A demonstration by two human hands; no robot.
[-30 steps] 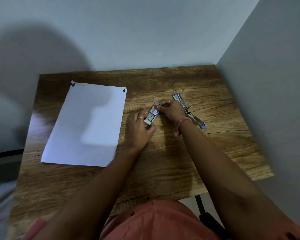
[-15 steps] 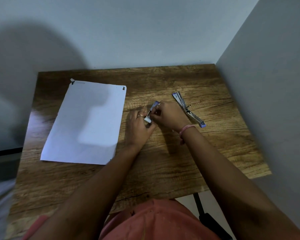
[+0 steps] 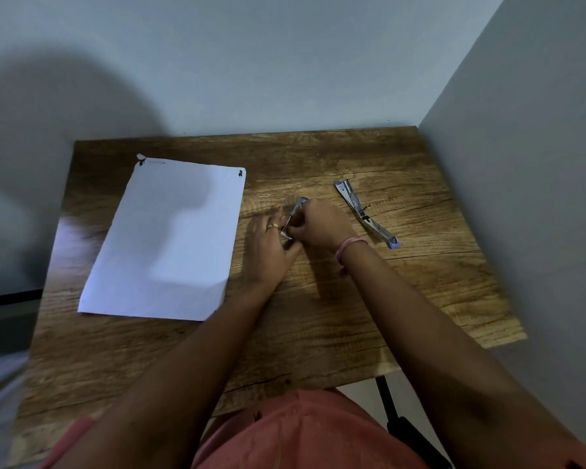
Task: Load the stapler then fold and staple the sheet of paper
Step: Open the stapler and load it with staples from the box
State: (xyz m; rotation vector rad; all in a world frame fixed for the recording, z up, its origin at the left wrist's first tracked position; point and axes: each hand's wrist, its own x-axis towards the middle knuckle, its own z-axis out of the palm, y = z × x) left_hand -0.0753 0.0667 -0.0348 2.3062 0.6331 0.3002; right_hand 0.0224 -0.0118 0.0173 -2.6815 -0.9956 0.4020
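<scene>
Resting flat toward the left edge of the wooden table [image 3: 318,333], the sheet of paper [image 3: 163,238] is the largest thing here and, by its look, the lightest and limpest: it should slide under a careless palm and crease for good once pressed, so it is best pinned with flat fingers and lifted by an edge or corner. Near the right edge, toward the far corner, the stapler [image 3: 366,213] lies swung open in a long line, apart from both hands; being metal it is likely stiff and fairly weighty for its size, safest taken by its long sides, away from the pointed parts at the hinge. Between paper and stapler, near the middle of the table, the left hand [image 3: 268,245] and right hand [image 3: 322,225] meet on a small staple box [image 3: 293,218], tilted on edge, the left steadying it from its side and the right pinching at it with curled fingers. Staple strips, I judge, are brittle and slippery, so a gentle pinch along the length suits them.
</scene>
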